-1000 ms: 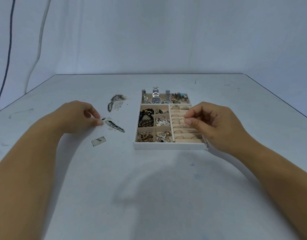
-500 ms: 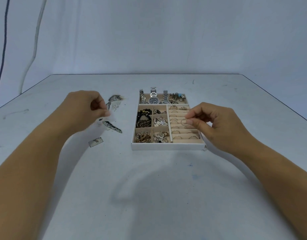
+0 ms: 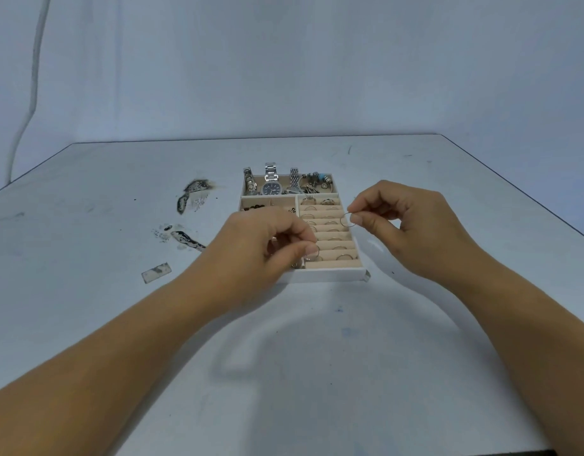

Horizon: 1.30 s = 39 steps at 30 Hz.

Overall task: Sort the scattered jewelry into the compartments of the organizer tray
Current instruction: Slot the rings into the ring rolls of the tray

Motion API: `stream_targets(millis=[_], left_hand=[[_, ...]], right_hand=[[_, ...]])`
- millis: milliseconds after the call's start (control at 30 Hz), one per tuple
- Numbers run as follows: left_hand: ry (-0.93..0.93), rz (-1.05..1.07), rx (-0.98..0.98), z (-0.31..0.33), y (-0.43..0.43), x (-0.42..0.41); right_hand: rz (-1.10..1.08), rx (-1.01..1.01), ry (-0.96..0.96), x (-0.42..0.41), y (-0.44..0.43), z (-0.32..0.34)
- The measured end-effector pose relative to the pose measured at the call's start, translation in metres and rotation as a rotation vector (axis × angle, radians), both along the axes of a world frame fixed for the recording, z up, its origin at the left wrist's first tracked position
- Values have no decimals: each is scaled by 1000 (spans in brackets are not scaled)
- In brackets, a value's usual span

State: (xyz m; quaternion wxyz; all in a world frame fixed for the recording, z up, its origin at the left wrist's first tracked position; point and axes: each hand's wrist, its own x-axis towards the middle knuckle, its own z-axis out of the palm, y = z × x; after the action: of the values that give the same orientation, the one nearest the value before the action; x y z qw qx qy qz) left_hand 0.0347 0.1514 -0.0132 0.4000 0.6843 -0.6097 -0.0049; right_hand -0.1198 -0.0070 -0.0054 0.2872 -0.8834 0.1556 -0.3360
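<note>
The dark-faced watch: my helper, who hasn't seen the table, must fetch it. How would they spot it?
Find the white organizer tray mid-table and look at its far compartment. Of the metal-band pieces lying there, the watch is the one showing a round dark dial, with its silver bracelet running over the tray's far edge.
</note>
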Motion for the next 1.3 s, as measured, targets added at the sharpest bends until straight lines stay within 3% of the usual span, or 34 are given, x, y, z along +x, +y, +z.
stream_targets(millis=[367,700,767,933,1300], left_hand=[[-179,-59,103,-7,-8,-1],[144,32,320,-1,-16,5],[93,26,294,0,-12,8],[-266,81,314,3,13,28],[-251,103,549,-13,14,38]], right_hand=[[10,-40,4,1,1,0],[9,-38,31,2,3,1],[5,-36,30,1,3,2],[23,-11,69,-3,3,2],[127,-7,348,-7,9,4]])
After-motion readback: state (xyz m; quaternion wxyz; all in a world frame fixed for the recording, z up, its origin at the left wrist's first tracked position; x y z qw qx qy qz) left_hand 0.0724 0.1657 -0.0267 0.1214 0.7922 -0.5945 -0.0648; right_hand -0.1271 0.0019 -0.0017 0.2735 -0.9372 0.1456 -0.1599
